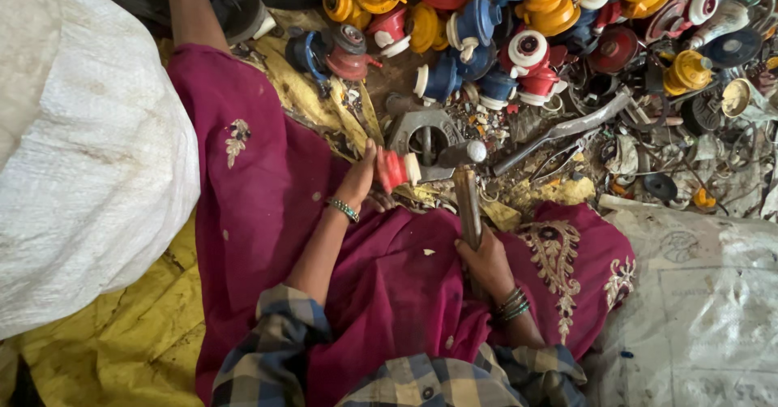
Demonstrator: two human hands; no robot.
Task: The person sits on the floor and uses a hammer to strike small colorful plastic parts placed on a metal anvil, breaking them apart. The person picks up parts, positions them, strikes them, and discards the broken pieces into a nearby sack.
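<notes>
here, the left hand (361, 182) pinches a red valve (395, 169) against a grey metal block (421, 131), while the right hand (486, 263) is closed around a hammer (468, 200). best practice: keep the valve steady, fingers clear, strike squarely with short blows.

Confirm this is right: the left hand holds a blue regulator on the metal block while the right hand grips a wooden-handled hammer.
Not quite. In the head view the regulator in the left hand is red, not blue; the blue ones lie in the pile beyond. The rest stands: it is held by the metal block, and the right hand grips the wooden-handled hammer.
</notes>
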